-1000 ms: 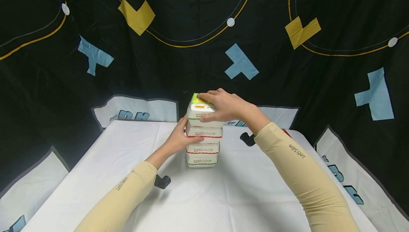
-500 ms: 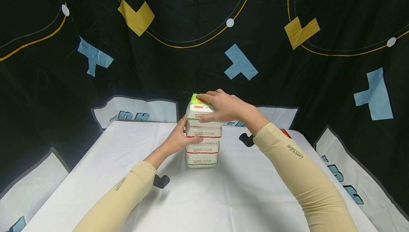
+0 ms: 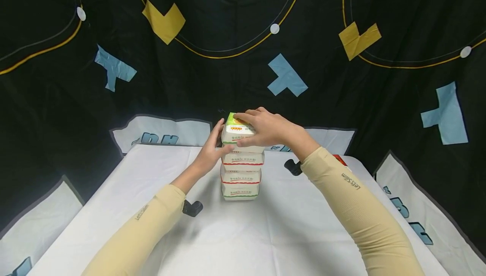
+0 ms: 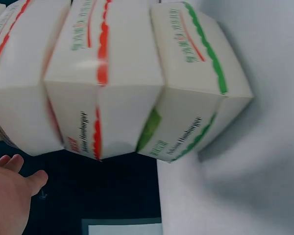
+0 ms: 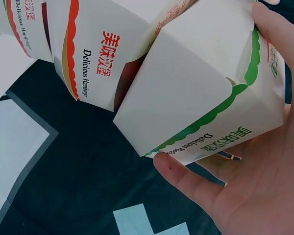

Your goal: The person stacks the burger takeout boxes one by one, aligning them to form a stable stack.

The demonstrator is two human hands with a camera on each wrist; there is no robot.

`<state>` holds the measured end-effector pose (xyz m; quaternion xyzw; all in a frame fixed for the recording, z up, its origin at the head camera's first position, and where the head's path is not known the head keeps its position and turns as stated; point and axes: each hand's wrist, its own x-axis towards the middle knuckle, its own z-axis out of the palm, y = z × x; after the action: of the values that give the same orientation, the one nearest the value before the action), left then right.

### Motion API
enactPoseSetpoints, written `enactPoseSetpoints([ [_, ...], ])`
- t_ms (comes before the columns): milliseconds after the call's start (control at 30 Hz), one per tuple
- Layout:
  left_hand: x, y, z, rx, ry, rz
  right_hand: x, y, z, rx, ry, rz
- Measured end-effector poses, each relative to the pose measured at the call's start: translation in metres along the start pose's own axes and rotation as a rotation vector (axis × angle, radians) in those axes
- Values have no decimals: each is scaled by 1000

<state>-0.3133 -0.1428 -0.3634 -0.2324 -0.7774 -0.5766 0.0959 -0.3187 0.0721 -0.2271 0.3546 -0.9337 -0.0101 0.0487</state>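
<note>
Several white hamburger boxes stand in one upright stack on the white tabletop. A green-trimmed hamburger box (image 3: 237,131) tops it, two red-trimmed boxes (image 3: 243,161) lie beneath, and a green-trimmed box (image 4: 196,68) forms the base. My right hand (image 3: 272,129) grips the top box from the right, thumb in front and fingers over its top; the right wrist view shows thumb and fingers about its corners (image 5: 196,83). To the left of the upper boxes is my left hand (image 3: 208,152), fingers spread, thumb near the seam under the top box; whether it touches is unclear.
The white-covered table (image 3: 296,234) extends around the stack, with a black curtain (image 3: 212,86) behind it. A small red object (image 3: 339,159) is partly hidden by the right sleeve. Black wrist-worn pieces (image 3: 193,208) project beside the forearms.
My left hand has risen along the stack, from holding the second box to beside the top one, its fingers loosened. The right hand and the stack have stayed in place.
</note>
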Motion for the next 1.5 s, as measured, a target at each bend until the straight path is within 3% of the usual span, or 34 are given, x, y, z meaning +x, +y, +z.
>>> enactPoseSetpoints([
  [267,14,12,2,-62,-22,31,-1,0,0,-1,0,-4],
  [500,17,14,2,-82,-24,70,-1,2,1,3,14,-8],
  [1167,15,19,0,-42,1,33,-5,4,0,55,-4,7],
  [1500,15,19,-2,-20,6,29,-13,16,-1,127,59,2],
])
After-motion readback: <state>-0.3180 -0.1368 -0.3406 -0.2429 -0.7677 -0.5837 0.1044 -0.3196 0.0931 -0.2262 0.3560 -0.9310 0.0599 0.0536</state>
